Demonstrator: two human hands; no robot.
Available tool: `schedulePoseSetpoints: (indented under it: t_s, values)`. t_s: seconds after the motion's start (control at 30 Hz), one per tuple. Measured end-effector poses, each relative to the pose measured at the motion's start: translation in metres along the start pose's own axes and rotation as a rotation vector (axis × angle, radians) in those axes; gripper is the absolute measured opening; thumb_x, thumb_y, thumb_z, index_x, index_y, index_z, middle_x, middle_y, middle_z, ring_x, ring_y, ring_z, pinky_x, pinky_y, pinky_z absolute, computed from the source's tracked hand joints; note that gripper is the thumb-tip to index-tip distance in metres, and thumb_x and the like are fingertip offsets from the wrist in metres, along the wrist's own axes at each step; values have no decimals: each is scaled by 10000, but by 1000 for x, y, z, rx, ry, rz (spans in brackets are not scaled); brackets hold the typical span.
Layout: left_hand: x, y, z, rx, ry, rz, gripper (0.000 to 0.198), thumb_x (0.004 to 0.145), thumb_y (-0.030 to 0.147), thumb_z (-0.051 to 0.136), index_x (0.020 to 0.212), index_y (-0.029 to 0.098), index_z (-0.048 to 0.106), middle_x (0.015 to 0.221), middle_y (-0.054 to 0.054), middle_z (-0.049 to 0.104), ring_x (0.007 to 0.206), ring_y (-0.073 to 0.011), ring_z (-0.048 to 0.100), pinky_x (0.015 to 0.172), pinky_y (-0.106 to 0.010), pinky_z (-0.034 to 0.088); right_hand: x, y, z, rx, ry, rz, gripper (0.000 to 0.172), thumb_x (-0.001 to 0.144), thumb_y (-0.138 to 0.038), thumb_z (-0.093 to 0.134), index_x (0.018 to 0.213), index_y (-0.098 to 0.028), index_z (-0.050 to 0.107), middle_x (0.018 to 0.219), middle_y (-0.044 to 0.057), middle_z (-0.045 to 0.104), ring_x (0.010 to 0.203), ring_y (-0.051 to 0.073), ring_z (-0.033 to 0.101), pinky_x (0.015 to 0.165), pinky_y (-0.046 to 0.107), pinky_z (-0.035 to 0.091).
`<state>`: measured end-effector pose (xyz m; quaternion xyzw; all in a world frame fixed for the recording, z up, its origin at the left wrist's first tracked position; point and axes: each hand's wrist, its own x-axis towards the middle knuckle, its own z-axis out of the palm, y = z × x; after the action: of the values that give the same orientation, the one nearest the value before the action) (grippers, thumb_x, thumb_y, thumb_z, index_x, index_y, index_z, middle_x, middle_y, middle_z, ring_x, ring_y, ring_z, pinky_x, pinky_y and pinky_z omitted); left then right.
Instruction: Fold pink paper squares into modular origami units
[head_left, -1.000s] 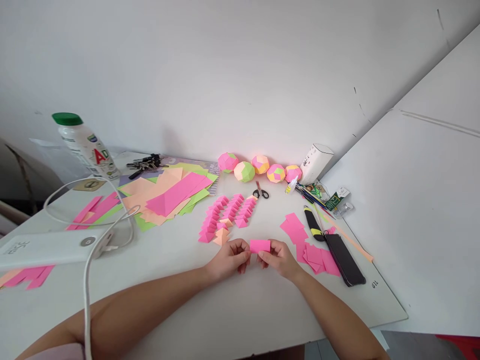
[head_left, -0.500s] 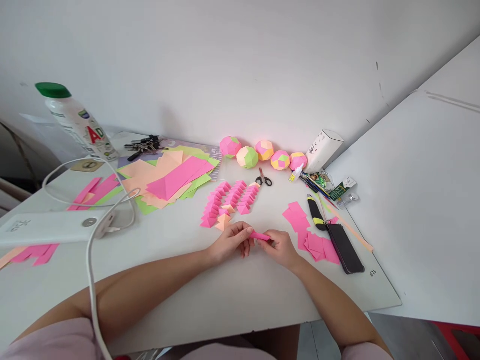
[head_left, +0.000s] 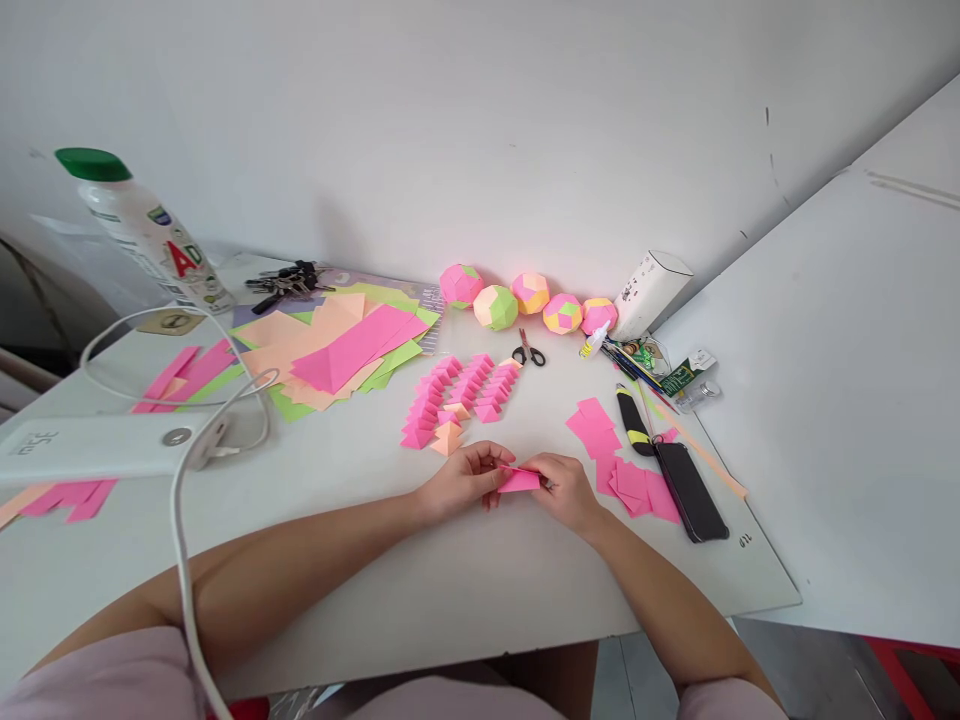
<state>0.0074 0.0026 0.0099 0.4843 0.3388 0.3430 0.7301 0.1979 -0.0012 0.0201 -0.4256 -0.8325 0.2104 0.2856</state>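
Observation:
A small folded piece of pink paper (head_left: 520,481) is held between both hands above the table. My left hand (head_left: 469,477) pinches its left end, and my right hand (head_left: 561,487) grips the right end. Just beyond them stand rows of folded pink paper units (head_left: 431,405), with a few peach units (head_left: 448,437) among them. To the right of my right hand lie loose pink paper squares (head_left: 631,487), some overlapping. Scissors (head_left: 529,350) rest behind the folded rows.
Several multicoloured paper balls (head_left: 495,308) line the wall. Coloured sheets (head_left: 352,350), keys (head_left: 289,283), a bottle (head_left: 150,235) and a power bank (head_left: 97,447) with a white cable occupy the left. A cutter (head_left: 634,422) and black phone (head_left: 691,492) lie right.
The pink paper has turned between my fingers, so that more of its flat face shows than the narrow folded strip before. Both hands stay in nearly the same place.

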Motion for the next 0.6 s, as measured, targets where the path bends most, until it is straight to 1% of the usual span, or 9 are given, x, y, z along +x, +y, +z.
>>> schedulePoseSetpoints:
  t_s: [0.07, 0.13, 0.23, 0.27, 0.3, 0.37, 0.47, 0.5, 0.6]
  values:
    - [1, 0, 0, 43, 2, -8, 330, 747, 443, 612, 861, 140, 548, 532, 42, 540, 425, -80, 493, 431, -215, 403, -1, 0, 1, 9, 3, -2, 195, 752, -108, 458, 784, -192, 631, 651, 40, 619, 558, 143, 517, 516, 259, 402]
    - [1, -1, 0, 88, 2, -1, 323, 776, 461, 569, 792, 139, 553, 451, 48, 513, 393, -78, 465, 422, -209, 382, -2, 1, 3, 41, 21, 31, 219, 756, -116, 472, 901, -195, 615, 763, 57, 647, 608, 151, 554, 543, 267, 435]
    - [2, -2, -1, 92, 29, 30, 327, 793, 472, 541, 731, 152, 525, 416, 48, 515, 374, -82, 462, 417, -205, 371, -4, 3, 6, 142, 51, 89, 433, 738, -120, 514, 1158, -216, 472, 1021, 83, 619, 696, 153, 594, 583, 276, 473]
    - [2, -2, -1, 83, 36, 40, 327, 796, 474, 537, 726, 155, 515, 423, 46, 526, 375, -83, 469, 416, -205, 374, -4, 4, 6, 178, 58, 82, 482, 736, -130, 533, 1196, -223, 426, 1096, 96, 586, 710, 150, 596, 581, 275, 479]
    - [2, -2, -1, 74, 43, 47, 327, 799, 475, 534, 725, 157, 508, 429, 43, 535, 376, -86, 476, 416, -206, 379, -5, 4, 6, 207, 58, 60, 488, 738, -149, 556, 1199, -228, 413, 1150, 107, 551, 723, 148, 594, 578, 274, 484]
    - [2, -2, 0, 55, 54, 48, 327, 801, 475, 533, 717, 161, 492, 439, 38, 549, 380, -91, 491, 419, -209, 392, -4, 5, 5, 231, 46, -1, 380, 752, -210, 603, 1112, -235, 483, 1206, 116, 499, 735, 145, 580, 589, 281, 497]
    - [2, -3, 0, 25, 60, 44, 331, 794, 477, 544, 708, 165, 478, 458, 31, 567, 386, -96, 506, 417, -214, 403, -2, 2, 3, 239, 4, -61, 125, 783, -294, 620, 883, -221, 607, 1172, 109, 500, 722, 140, 559, 627, 300, 507]
    - [2, -3, 0, 18, 59, 43, 333, 792, 479, 547, 705, 165, 475, 466, 28, 574, 390, -98, 511, 416, -215, 406, -1, 1, 3, 245, -6, -59, 103, 796, -311, 609, 827, -214, 627, 1128, 107, 519, 713, 141, 556, 630, 304, 505]
    - [2, -3, 0, 23, 49, 37, 344, 790, 491, 545, 702, 166, 473, 494, 15, 598, 402, -101, 524, 423, -218, 417, 1, -5, 2, 277, -14, 3, 178, 820, -349, 577, 751, -206, 657, 939, 92, 576, 701, 155, 552, 602, 303, 491]
